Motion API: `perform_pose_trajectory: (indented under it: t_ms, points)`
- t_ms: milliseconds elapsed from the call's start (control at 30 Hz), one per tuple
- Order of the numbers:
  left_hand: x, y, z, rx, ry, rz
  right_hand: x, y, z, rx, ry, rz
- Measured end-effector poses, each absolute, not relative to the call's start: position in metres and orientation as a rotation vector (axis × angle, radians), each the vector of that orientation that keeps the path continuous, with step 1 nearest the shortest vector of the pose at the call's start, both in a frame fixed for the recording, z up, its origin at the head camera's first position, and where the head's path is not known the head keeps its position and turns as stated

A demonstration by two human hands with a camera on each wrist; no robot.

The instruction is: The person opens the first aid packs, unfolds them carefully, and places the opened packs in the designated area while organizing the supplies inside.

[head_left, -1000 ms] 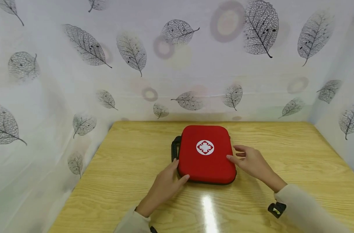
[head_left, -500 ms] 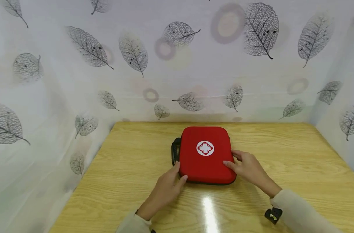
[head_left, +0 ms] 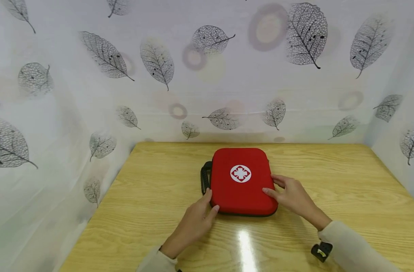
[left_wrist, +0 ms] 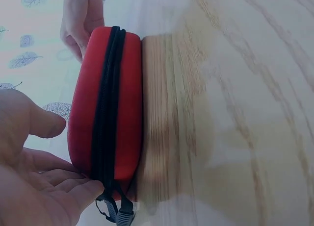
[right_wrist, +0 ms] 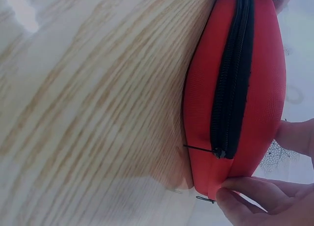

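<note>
A red zip-up first-aid case (head_left: 242, 196) lies flat on the table, a white cross emblem (head_left: 241, 173) on its lid. Its black handle (head_left: 205, 177) sticks out on the left. My left hand (head_left: 193, 221) rests at the case's front left corner, fingers extended against the side near the handle; in the left wrist view the thumb (left_wrist: 49, 124) is off the lid. With my right hand (head_left: 293, 194) I hold the right edge, thumb on the lid and fingertips at the side. A zipper slider (right_wrist: 219, 152) with a thin cord shows in the right wrist view.
The wood-grain table (head_left: 152, 177) reaches back to a pale leaf-patterned curtain (head_left: 227, 83), which also hangs at both sides. A bright light reflection lies on the table in front of the case. Black wrist cameras (head_left: 321, 251) sit at the sleeves.
My right hand has closed in on the case's right edge, its fingers now touching the side. The left hand has stayed at the front left corner, with only a slight shift.
</note>
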State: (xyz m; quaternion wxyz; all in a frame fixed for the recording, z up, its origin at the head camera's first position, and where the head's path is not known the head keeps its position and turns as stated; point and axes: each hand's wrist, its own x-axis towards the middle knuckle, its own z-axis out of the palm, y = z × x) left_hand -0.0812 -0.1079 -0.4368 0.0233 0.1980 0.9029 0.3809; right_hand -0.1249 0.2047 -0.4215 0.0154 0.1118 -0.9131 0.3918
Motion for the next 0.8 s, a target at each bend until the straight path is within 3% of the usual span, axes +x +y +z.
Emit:
perform_pose_trajectory:
  t_ms: [800]
  points:
    - [-0.072, -0.091, -0.405, 0.676, 2.882, 1.271, -0.124, 0.216, -0.428, 0.235, -2.803, 1.456]
